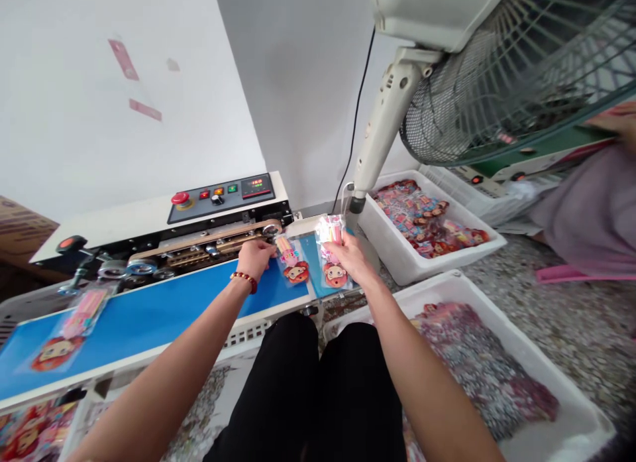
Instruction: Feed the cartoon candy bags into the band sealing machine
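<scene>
A continuous band sealer (213, 203) with a blue conveyor belt (163, 309) stands before me. My left hand (255, 258) is closed beside its sealing strip, its fingertips at the left edge of a clear packet (294, 266). That packet lies on the belt and holds pastel sticks and a red-haired cartoon face. My right hand (348, 253) grips a second clear packet (335, 275) of the same kind, over the blue plate at the belt's right end. Another such packet (64, 336) lies at the belt's far left, its top end by the rollers.
White bins with many packets (412, 213) and glittery bagged pieces (472, 356) stand at the right. More packets (30, 429) are below the belt's left end. A large fan (497, 84) hangs at upper right. Another person's grey clothing (586, 210) shows at far right.
</scene>
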The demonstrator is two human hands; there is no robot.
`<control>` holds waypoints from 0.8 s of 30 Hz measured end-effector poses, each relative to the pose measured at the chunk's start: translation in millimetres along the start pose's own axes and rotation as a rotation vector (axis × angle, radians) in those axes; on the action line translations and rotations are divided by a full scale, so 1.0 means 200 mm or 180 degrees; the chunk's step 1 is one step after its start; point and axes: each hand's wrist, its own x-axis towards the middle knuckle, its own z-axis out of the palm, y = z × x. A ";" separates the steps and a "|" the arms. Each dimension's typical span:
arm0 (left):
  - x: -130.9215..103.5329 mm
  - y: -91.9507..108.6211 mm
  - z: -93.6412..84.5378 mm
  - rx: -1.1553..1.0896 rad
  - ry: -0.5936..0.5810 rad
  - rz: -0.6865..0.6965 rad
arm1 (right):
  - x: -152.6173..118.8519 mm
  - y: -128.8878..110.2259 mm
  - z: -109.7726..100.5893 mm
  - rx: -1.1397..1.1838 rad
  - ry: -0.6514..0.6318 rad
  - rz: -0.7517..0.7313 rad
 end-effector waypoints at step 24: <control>-0.16 0.14 0.27 -0.1134 -0.0467 0.0106 | 0.01 -0.03 0.01 -0.0141 -0.0174 -0.0105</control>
